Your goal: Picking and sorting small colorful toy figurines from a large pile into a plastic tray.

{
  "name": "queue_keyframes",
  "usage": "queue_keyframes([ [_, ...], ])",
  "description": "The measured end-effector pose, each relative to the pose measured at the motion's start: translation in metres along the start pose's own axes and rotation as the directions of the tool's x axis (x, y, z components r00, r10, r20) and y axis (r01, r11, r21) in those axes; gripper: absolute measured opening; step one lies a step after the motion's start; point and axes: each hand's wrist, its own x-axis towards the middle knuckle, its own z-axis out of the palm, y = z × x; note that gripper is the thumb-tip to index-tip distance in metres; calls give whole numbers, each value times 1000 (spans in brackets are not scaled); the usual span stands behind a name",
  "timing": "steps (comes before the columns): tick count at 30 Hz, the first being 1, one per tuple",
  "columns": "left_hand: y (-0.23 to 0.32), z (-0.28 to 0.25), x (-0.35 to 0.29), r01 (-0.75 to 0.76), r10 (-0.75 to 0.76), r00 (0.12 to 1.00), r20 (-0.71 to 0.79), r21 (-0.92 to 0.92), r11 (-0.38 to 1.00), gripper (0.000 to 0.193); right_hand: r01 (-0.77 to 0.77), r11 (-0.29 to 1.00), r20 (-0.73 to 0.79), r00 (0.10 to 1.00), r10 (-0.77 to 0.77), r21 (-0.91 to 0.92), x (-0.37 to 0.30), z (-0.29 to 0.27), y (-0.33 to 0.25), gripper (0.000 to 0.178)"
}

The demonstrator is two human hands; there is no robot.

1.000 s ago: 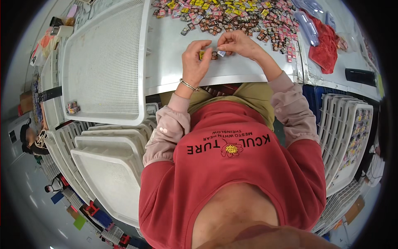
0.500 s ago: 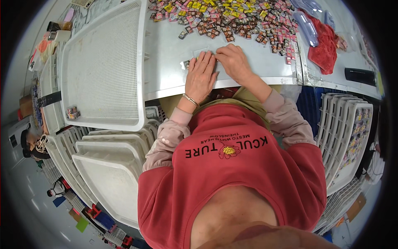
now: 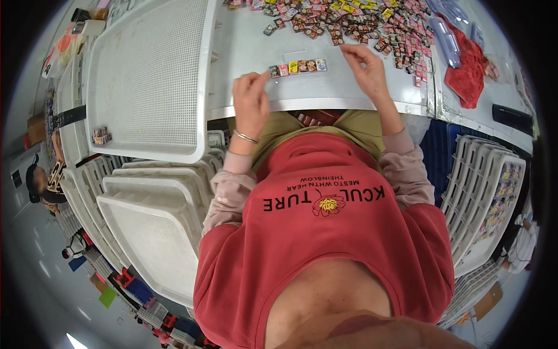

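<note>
Upper centre: one row of miniature blocks (image 3: pixel 298 67) aligned, heap (image 3: pixel 354 24) above loose | left hand (image 3: pixel 250 98): fingers loosely curled, hold unclear | right hand (image 3: pixel 368 71): fingers half-open, nothing visibly held

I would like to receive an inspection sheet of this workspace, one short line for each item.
Surface: pale table, with a seam toward the right.
Job's things: row of small coloured pieces, side by side; loose pile of similar pieces beyond it.
Clutter: red cloth and clear plastic at right.
Hands: left hand by the row's left end, contact unclear; right hand apart from the row, near the pile; nothing seen held.
Cables: nothing seen.
Surroundings: white tray at left, a few pieces in one corner; stacked trays below it.
</note>
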Motion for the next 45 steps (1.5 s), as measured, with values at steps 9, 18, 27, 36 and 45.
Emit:
queue_keyframes([
  [9,9,11,0,-48,27,994,107,195,980,42,327,789,131,943,-305,-520,-21,21,-14,21],
  [18,17,25,2,-74,44,990,135,223,972,44,339,798,73,933,-352,-498,-21,25,-7,18],
  [27,20,36,6,-110,88,989,119,195,975,39,310,797,50,941,-334,-518,-20,27,-11,19],
  [36,27,38,9,-127,115,989,96,129,984,29,322,793,191,947,-260,-517,-21,19,-15,28],
  [45,47,48,28,-216,179,959,218,160,963,41,306,810,126,951,-281,-499,-23,21,-13,30],
])
